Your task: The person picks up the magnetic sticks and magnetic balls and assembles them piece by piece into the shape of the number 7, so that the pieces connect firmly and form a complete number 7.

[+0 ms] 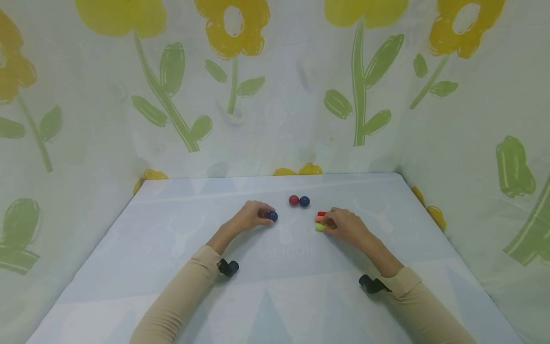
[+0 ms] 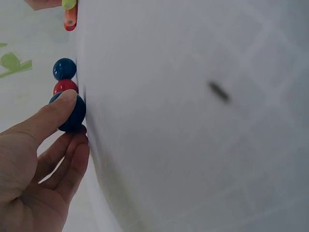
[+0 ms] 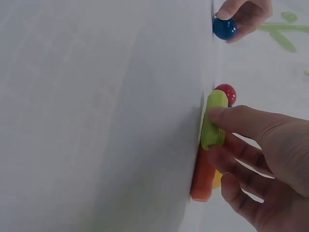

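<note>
My left hand (image 1: 249,216) pinches a glossy dark blue ball (image 1: 272,216) on the table; in the left wrist view the thumb lies over the ball (image 2: 75,113) and the fingertips are under its edge. Beyond it, a red ball (image 1: 294,200) and another dark blue ball (image 1: 304,201) sit side by side. Over to the right, my right hand (image 1: 345,225) pinches a short yellow-green stick (image 3: 215,123) between thumb and fingers. Close beside that lie an orange stick (image 3: 203,176) and a red stick (image 1: 322,213), partly hidden by the hand.
A pale patterned cloth covers the table (image 1: 279,267). Flower-printed curtains (image 1: 279,119) rise behind the table and at both sides. Each sleeve cuff has a small black camera (image 1: 228,268) strapped by it.
</note>
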`<state>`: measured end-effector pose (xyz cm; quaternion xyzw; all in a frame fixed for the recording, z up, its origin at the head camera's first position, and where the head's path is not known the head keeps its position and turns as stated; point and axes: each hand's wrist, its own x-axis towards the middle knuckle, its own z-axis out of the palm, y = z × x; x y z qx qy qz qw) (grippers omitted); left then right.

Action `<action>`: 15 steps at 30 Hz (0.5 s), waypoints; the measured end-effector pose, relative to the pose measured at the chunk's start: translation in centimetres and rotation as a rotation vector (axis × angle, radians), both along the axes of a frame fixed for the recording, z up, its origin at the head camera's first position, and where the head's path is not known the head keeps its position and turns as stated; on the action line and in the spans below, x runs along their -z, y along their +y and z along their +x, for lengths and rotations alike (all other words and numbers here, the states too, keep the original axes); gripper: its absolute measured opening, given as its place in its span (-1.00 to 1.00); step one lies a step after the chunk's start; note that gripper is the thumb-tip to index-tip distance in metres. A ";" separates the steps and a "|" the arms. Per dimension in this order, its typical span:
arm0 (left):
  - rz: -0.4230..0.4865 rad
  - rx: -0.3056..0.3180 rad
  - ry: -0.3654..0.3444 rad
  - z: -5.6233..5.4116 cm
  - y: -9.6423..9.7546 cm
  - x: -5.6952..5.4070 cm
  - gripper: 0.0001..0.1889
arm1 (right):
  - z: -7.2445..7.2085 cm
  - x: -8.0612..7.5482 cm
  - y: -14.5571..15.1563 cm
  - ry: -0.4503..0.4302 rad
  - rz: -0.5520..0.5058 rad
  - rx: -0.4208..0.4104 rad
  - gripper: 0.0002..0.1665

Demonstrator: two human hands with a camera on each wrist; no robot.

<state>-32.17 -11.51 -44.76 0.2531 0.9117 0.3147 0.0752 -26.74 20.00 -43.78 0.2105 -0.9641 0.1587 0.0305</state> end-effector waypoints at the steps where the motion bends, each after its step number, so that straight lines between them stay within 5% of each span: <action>1: -0.002 0.002 0.002 0.0 0.0 0.0 -0.58 | -0.1 0.0 0.0 0.007 0.002 -0.002 -0.74; 15: -0.001 0.000 0.002 -0.2 0.1 0.2 -0.59 | -0.8 -1.0 -0.9 0.005 -0.041 -0.005 -0.78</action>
